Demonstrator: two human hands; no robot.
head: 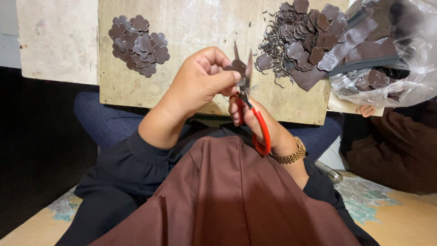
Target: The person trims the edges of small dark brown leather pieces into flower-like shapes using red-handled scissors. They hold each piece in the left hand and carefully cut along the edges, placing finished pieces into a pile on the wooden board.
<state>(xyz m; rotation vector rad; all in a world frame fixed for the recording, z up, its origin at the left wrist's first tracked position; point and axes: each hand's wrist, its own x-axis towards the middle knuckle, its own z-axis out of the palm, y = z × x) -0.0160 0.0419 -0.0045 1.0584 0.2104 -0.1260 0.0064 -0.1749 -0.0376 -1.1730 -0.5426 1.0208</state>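
Brown cloth (pixel 227 196) below; hands' grip: left (pixel 200 84) flower piece (pixel 236 67), right (pixel 255 120) scissors (pixel 255 118).

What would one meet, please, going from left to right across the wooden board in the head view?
Small pile of brown flower cutouts → left hand pinching one cutout → scissors in the right hand → big heap of cutouts and trimmings → clear plastic bag.

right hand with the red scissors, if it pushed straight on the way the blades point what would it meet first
Probably the brown flower-shaped piece pinched by the left hand, already between the scissors blades; beyond it, the wooden board.
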